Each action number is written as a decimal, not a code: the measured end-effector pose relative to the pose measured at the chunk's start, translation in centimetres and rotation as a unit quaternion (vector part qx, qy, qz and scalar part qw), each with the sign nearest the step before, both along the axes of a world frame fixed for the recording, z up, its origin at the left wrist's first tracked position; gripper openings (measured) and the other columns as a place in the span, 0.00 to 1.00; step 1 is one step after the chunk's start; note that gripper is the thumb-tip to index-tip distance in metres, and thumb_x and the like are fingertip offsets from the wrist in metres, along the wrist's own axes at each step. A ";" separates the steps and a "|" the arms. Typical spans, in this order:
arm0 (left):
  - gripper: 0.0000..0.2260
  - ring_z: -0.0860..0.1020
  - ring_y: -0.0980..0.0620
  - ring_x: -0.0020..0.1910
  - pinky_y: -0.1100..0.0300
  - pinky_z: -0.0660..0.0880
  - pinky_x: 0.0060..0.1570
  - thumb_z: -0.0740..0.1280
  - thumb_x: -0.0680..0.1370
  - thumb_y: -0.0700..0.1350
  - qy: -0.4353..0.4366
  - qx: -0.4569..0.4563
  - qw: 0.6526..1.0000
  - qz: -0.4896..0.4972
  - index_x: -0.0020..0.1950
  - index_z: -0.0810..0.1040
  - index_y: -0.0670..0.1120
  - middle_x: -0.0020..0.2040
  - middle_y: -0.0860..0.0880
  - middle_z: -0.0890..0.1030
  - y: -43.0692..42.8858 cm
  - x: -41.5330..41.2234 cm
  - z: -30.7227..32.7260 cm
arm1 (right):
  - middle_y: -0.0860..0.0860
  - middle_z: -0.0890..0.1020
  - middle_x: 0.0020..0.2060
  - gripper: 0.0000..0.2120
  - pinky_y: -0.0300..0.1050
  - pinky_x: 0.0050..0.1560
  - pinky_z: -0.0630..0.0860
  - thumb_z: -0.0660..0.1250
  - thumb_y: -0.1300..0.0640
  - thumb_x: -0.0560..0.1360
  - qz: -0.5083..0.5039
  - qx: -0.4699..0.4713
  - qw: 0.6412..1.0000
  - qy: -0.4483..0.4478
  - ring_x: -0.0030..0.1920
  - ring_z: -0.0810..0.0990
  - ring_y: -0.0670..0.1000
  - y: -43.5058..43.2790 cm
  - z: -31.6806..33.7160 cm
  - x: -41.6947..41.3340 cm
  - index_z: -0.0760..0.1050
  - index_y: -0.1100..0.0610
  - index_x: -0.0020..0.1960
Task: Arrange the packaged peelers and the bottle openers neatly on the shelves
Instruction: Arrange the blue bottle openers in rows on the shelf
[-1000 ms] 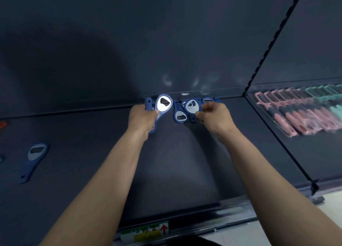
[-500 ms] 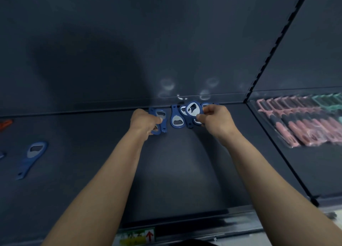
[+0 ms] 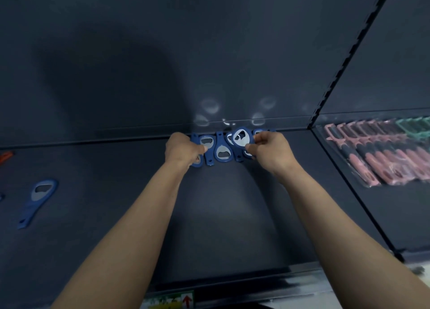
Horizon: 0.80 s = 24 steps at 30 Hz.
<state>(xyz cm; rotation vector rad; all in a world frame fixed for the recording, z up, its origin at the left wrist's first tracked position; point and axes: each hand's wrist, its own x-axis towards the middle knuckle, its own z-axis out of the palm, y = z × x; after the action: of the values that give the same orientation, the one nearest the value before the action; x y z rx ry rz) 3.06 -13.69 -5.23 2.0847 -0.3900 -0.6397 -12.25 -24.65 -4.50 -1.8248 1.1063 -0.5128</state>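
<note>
Several blue bottle openers [image 3: 222, 151] lie in a row against the back of the dark shelf [image 3: 221, 215], alternating head up and head down. My left hand [image 3: 180, 149] grips the leftmost opener [image 3: 207, 143] of the row on the shelf. My right hand [image 3: 271, 149] pinches another blue opener [image 3: 242, 137], raised and tilted above the row's right end. A lone blue opener [image 3: 35, 201] lies far left on the same shelf. Packaged pink peelers [image 3: 381, 160] and green ones [image 3: 414, 124] are lined up on the neighbouring shelf to the right.
A slotted upright [image 3: 344, 62] and a divider edge separate the two shelf bays. An orange item [image 3: 5, 156] shows at the far left edge. A price label [image 3: 169, 301] sits on the shelf's front rail.
My left hand has lowered its opener from a raised position down onto the shelf at the row's left end. My right hand stays at the row's right end with its opener.
</note>
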 end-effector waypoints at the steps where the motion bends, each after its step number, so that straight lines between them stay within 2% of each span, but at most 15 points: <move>1: 0.13 0.78 0.49 0.32 0.50 0.80 0.47 0.75 0.69 0.41 0.000 -0.004 1.000 -0.001 0.47 0.80 0.33 0.39 0.40 0.82 0.0 0.1 0.0 | 0.53 0.80 0.38 0.06 0.49 0.48 0.77 0.69 0.60 0.71 -0.002 0.003 1.000 0.000 0.40 0.77 0.52 0.0 -0.1 0.1 0.78 0.62 0.45; 3: 0.14 0.79 0.48 0.34 0.50 0.80 0.47 0.75 0.69 0.41 0.002 -0.019 1.000 -0.001 0.48 0.80 0.33 0.41 0.39 0.83 0.1 0.2 -0.2 | 0.52 0.79 0.39 0.04 0.49 0.49 0.77 0.70 0.59 0.71 -0.005 0.008 1.000 0.001 0.42 0.78 0.52 0.1 -0.1 0.1 0.77 0.59 0.44; 5: 0.14 0.78 0.47 0.35 0.54 0.77 0.43 0.75 0.69 0.42 -0.002 -0.036 0.999 -0.004 0.47 0.80 0.33 0.40 0.41 0.81 0.3 0.1 -0.3 | 0.51 0.78 0.37 0.04 0.47 0.47 0.76 0.70 0.60 0.71 -0.007 0.010 1.000 0.008 0.41 0.78 0.53 0.2 0.0 0.1 0.75 0.56 0.41; 8: 0.06 0.72 0.49 0.34 0.57 0.69 0.36 0.69 0.74 0.42 -0.020 -0.050 0.998 -0.017 0.41 0.78 0.38 0.34 0.44 0.73 1.0 -0.2 0.0 | 0.51 0.75 0.34 0.05 0.44 0.41 0.71 0.69 0.62 0.70 -0.020 0.011 1.000 0.015 0.38 0.73 0.51 0.4 0.4 -0.1 0.74 0.59 0.38; 10: 0.05 0.70 0.49 0.35 0.60 0.65 0.34 0.65 0.77 0.41 -0.018 -0.052 0.998 -0.035 0.41 0.74 0.42 0.36 0.45 0.70 1.4 -0.4 0.4 | 0.52 0.74 0.35 0.04 0.42 0.40 0.69 0.69 0.63 0.70 -0.030 0.014 0.999 0.010 0.38 0.71 0.50 0.5 0.6 -0.3 0.75 0.60 0.39; 12: 0.07 0.72 0.49 0.34 0.63 0.65 0.32 0.63 0.78 0.40 0.004 -0.047 0.997 -0.056 0.40 0.72 0.41 0.38 0.46 0.70 2.0 -0.7 1.0 | 0.51 0.75 0.36 0.03 0.42 0.41 0.69 0.70 0.63 0.70 -0.036 0.021 0.999 0.003 0.39 0.71 0.50 0.7 0.8 -0.4 0.75 0.60 0.40; 15: 0.12 0.73 0.54 0.27 0.70 0.69 0.29 0.63 0.78 0.37 0.058 -0.069 0.992 -0.083 0.33 0.69 0.41 0.33 0.47 0.68 2.7 -1.7 1.5 | 0.51 0.77 0.38 0.05 0.40 0.41 0.70 0.71 0.62 0.71 -0.042 0.027 0.999 -0.007 0.40 0.74 0.49 1.1 0.8 -0.8 0.75 0.56 0.42; 18: 0.06 0.71 0.57 0.19 0.62 0.70 0.35 0.66 0.75 0.34 0.116 -0.110 0.982 -0.098 0.40 0.73 0.40 0.33 0.45 0.69 3.0 -2.9 1.6 | 0.50 0.77 0.36 0.07 0.38 0.36 0.70 0.71 0.61 0.71 -0.047 0.039 0.998 -0.010 0.35 0.73 0.48 1.5 0.7 -1.3 0.74 0.54 0.38; 19: 0.02 0.72 0.56 0.20 0.61 0.71 0.35 0.67 0.75 0.34 0.133 -0.120 0.979 -0.096 0.44 0.75 0.39 0.34 0.45 0.72 3.0 -3.4 1.7 | 0.50 0.76 0.35 0.09 0.40 0.36 0.70 0.72 0.61 0.71 -0.052 0.040 0.998 -0.010 0.35 0.72 0.48 1.6 0.6 -1.6 0.73 0.53 0.36; 21: 0.07 0.74 0.54 0.25 0.61 0.76 0.30 0.68 0.74 0.34 0.156 -0.137 0.974 -0.085 0.51 0.76 0.35 0.38 0.44 0.76 3.0 -4.3 2.0 | 0.50 0.76 0.35 0.08 0.42 0.39 0.70 0.72 0.61 0.71 -0.062 0.041 0.997 -0.012 0.35 0.73 0.49 2.0 0.5 -2.3 0.74 0.54 0.38; 24: 0.08 0.78 0.52 0.34 0.62 0.79 0.31 0.69 0.74 0.34 0.161 -0.152 0.971 -0.089 0.52 0.76 0.37 0.41 0.44 0.79 2.9 -5.4 2.4 | 0.50 0.77 0.38 0.07 0.42 0.41 0.71 0.72 0.61 0.70 -0.077 0.040 0.996 -0.012 0.38 0.74 0.49 2.4 0.5 -3.5 0.74 0.54 0.40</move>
<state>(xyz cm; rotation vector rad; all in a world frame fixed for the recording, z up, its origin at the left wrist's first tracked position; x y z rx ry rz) -2.38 -10.79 -2.83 1.6331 -0.4600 -0.9457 -15.77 -22.28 -3.97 -1.6687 1.2395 -0.5719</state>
